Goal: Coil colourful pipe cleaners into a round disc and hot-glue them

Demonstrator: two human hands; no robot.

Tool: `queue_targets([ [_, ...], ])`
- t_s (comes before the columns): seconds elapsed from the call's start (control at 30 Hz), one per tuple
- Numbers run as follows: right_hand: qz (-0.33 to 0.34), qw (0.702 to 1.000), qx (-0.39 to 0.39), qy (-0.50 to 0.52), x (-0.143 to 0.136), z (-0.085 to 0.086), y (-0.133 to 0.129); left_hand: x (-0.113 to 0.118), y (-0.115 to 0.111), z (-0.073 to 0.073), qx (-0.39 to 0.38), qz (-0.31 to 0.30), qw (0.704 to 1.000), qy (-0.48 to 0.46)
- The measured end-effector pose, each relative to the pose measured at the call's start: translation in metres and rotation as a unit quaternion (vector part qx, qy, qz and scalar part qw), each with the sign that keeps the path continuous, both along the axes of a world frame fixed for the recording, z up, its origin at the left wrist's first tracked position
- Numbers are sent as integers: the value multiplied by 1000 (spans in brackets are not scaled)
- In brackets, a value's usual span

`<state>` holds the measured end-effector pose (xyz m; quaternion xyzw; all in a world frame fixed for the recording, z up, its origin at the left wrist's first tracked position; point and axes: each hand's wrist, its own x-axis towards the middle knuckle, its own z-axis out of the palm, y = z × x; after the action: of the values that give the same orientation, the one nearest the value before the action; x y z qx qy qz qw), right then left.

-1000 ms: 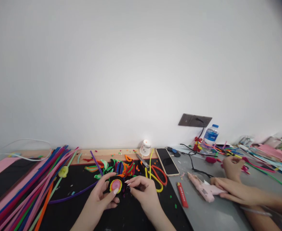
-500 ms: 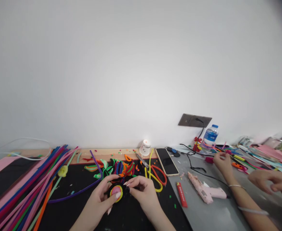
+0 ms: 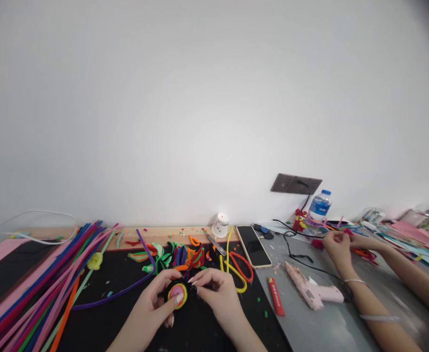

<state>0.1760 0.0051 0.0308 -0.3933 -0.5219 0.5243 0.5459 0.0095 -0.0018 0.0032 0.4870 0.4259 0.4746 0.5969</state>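
Note:
Above the black mat (image 3: 112, 322), my left hand (image 3: 163, 298) pinches a round fuzzy coil (image 3: 178, 295), pink in the middle with a yellow rim and black around it. My right hand (image 3: 210, 291) is just to its right, thumb and fingertips pressed together at a small black piece (image 3: 193, 289) beside the coil. Whether that piece joins the coil is too small to tell. Behind my hands lies a pile of multicoloured pipe-cleaner shapes (image 3: 188, 256). A purple pipe cleaner (image 3: 115, 296) curves across the mat at the left.
Long pipe cleaners (image 3: 53, 293) lie at left. Behind are scissors (image 3: 216, 243) and a paper cup (image 3: 220, 226). To the right are a phone (image 3: 254, 247), red tube (image 3: 276, 297), pink glue gun (image 3: 313, 288), cable, bottle (image 3: 320, 205) and another person's hands (image 3: 341, 244).
My hands stay almost in place, with slight finger movement around the coil. At right, the other person's farther hand has moved left and now meets their nearer hand.

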Motion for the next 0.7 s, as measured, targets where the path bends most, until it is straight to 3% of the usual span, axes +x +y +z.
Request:
queue_targets([
  [0.37,-23,1000,-4,-9,2,1,1,2,3,-1,-6,57,998,-3],
  [0.7,-24,1000,-8,-13,1,1,1,1,4,3,0,64,998,18],
])
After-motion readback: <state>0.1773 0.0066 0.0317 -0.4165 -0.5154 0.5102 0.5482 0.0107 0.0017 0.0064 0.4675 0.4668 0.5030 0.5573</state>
